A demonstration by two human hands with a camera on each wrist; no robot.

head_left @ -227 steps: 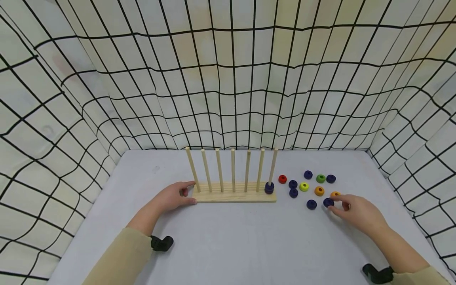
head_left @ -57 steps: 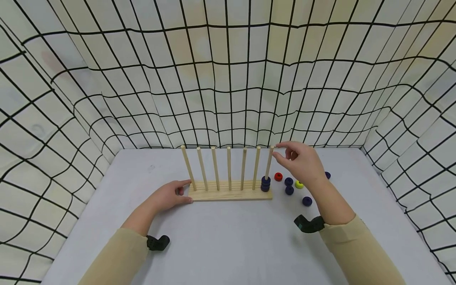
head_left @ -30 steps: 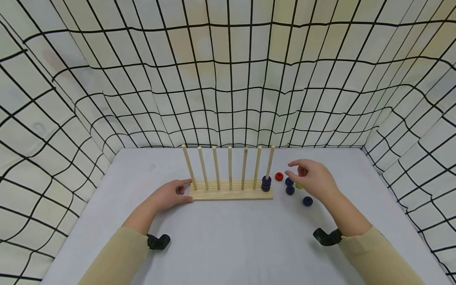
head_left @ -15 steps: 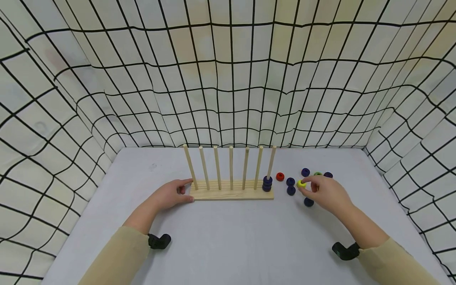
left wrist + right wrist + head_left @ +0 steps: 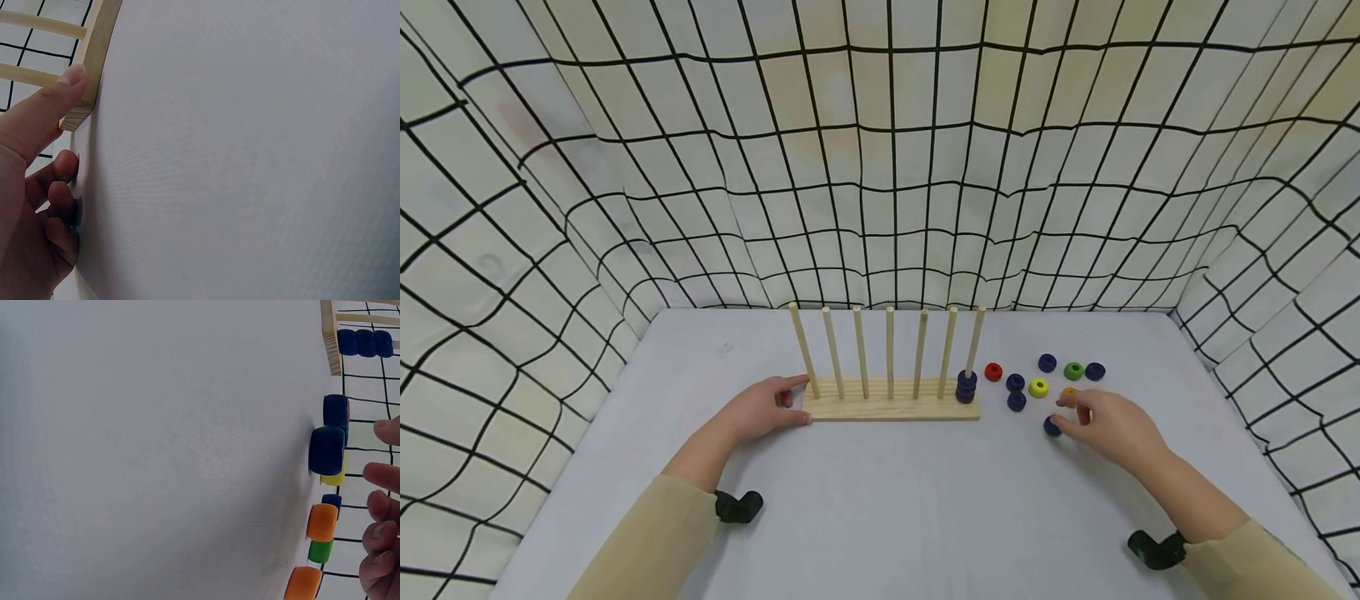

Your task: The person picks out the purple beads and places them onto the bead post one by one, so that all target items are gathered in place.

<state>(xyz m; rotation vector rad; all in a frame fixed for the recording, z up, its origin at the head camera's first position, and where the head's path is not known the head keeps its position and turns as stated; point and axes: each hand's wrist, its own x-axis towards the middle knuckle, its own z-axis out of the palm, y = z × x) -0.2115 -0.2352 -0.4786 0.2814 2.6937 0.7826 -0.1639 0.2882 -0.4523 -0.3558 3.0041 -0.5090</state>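
Note:
A wooden peg rack point(image 5: 891, 408) with a row of several upright pegs stands on the table. Three dark blue beads point(image 5: 966, 387) are stacked on its rightmost peg. My left hand point(image 5: 760, 412) grips the left end of the rack's base between thumb and index finger; in the left wrist view the thumb lies on the base point(image 5: 97, 62). My right hand point(image 5: 1116, 429) hovers with thumb and index finger apart over a loose dark blue bead point(image 5: 1051, 427). In the right wrist view a gap shows between the fingertips and that blue bead point(image 5: 326, 450).
Around the right hand lie a red bead point(image 5: 993, 372), a yellow bead point(image 5: 1038, 387), a green bead point(image 5: 1073, 372), several blue beads point(image 5: 1017, 402) and an orange bead point(image 5: 1067, 395). Another orange bead point(image 5: 304, 584) shows in the right wrist view. Black netting point(image 5: 891, 192) surrounds the table.
The stack on the rightmost peg has grown from the earliest frame. The right hand went from that peg's top back right and down to the loose beads. The left hand keeps its hold.

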